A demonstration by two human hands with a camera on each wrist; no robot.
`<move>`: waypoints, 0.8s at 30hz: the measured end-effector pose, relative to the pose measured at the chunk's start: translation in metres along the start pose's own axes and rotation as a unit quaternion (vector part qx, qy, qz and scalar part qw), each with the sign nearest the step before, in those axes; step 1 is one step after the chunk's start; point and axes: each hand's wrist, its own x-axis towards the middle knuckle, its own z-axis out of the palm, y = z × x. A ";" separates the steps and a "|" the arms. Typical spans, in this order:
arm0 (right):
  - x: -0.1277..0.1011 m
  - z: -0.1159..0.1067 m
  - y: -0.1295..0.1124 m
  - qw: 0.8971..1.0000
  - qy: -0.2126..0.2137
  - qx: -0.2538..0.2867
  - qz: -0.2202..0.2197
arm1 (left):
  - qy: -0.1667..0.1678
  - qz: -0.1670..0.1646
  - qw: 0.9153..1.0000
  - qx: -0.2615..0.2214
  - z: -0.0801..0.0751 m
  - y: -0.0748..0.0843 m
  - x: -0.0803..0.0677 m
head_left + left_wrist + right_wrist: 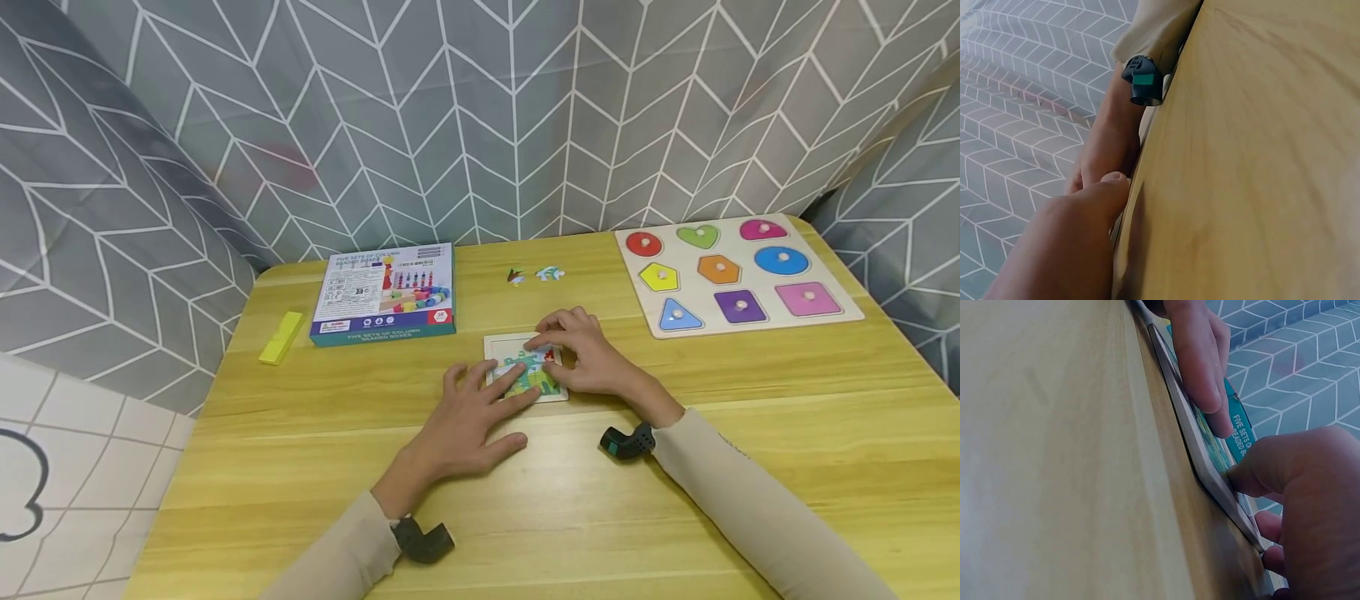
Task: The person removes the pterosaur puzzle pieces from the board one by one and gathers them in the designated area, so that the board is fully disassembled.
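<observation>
Left hand (472, 425) lies spread, fingertips on the small jigsaw tray (506, 347); from that hand, a yellow block (282, 337) sits at ten o'clock, a printed carton (382, 296) at eleven. The tray shows a pale rim and bare upper-left corner, with surface (562, 517) to move across at six. Two loose pieces (550, 273) lie at its twelve. Right hand (588, 358) curls over its right edge, hiding part of the picture; whether it pinches anything, I can't tell. A shape board (750, 282) sits at two o'clock.
</observation>
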 end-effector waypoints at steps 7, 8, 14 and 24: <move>0.000 0.000 0.000 1.000 -0.002 0.002 -0.001 | -0.010 -0.001 1.000 0.004 0.000 0.000 0.000; 0.000 0.000 0.000 1.000 -0.002 0.002 -0.001 | -0.010 -0.002 1.000 0.004 0.001 0.000 0.000; 0.000 -0.001 0.000 1.000 -0.006 0.005 -0.003 | -0.008 -0.006 1.000 -0.001 0.001 0.000 0.000; 0.000 -0.005 -0.001 1.000 -0.022 0.015 -0.003 | -0.023 -0.011 1.000 0.002 -0.001 0.002 0.000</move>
